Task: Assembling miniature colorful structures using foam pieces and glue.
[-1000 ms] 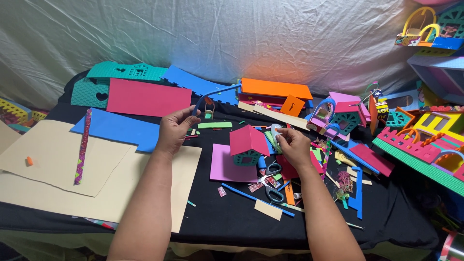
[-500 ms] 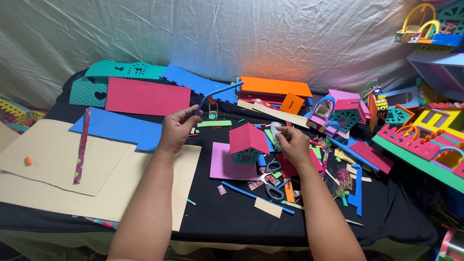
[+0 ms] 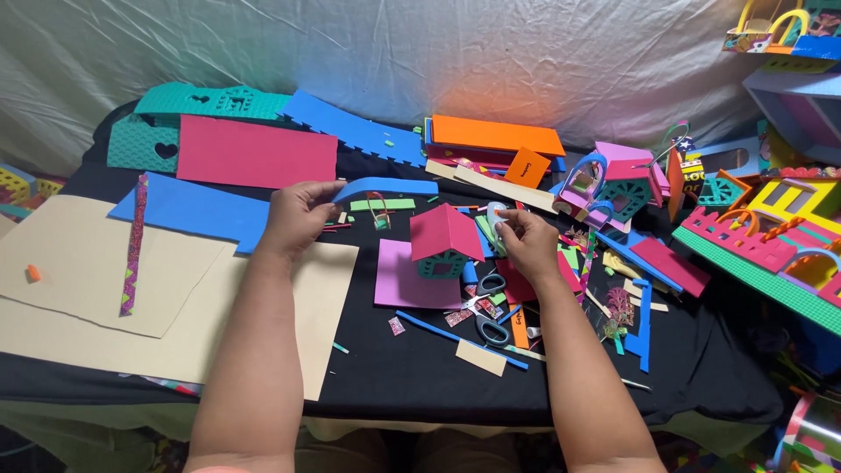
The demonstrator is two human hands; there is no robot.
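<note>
While the left hand [image 3: 296, 213] pinches one end of a curved blue foam strip [image 3: 385, 187] above the counter [image 3: 412, 368], the right hand [image 3: 526, 238] closes on a small pale piece just right of the little red-roofed house [image 3: 444, 238]; the unsupported strip could sag and knock it.

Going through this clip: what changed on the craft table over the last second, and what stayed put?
The left hand holds the curved blue foam strip, which now lies lower and flatter, stretching right toward the small house with the red roof; earlier it tilted upward. The right hand moved slightly, pinching a small pale piece. The house, scissors and foam sheets stayed put.
</note>
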